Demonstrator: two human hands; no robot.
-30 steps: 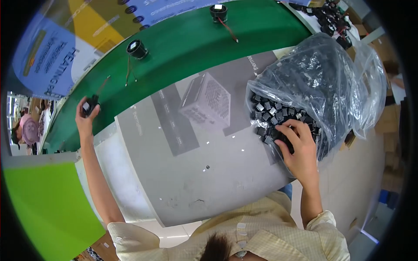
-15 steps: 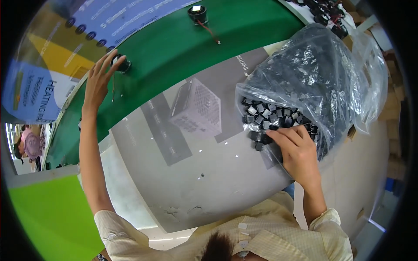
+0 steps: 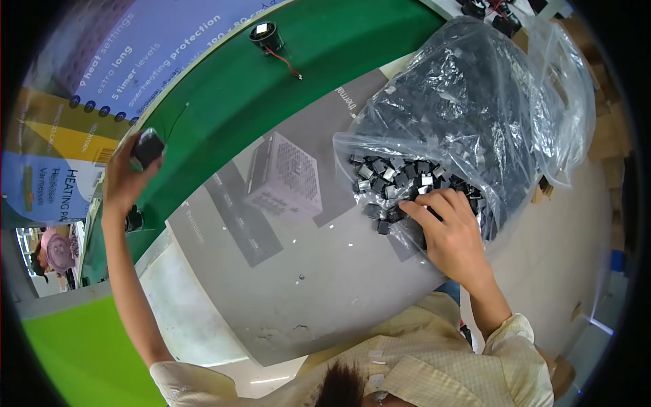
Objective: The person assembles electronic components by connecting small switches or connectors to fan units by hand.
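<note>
On the left, my left hand [image 3: 127, 178] is closed around a round black component [image 3: 148, 148], lifted off the green conveyor belt [image 3: 210, 108]; a thin wire trails from it. My right hand [image 3: 453, 234] reaches into the mouth of a clear plastic bag [image 3: 461, 81]. Its curled fingers press into a pile of small black blocks [image 3: 401, 178], several with shiny or white faces. Whatever its fingertips pinch is hidden.
Another round black component [image 3: 264, 36], with a white square on top and red wires, stands farther along the belt. One more [image 3: 134, 218] sits beside my left forearm. Printed grey cardboard [image 3: 271, 237] covers the near surface. A printed box panel [image 3: 149, 54] borders the far side.
My left hand has taken hold of the round black component and drawn it nearer, tilting it. My right hand stays at the pile of blocks. The view has shifted slightly.
</note>
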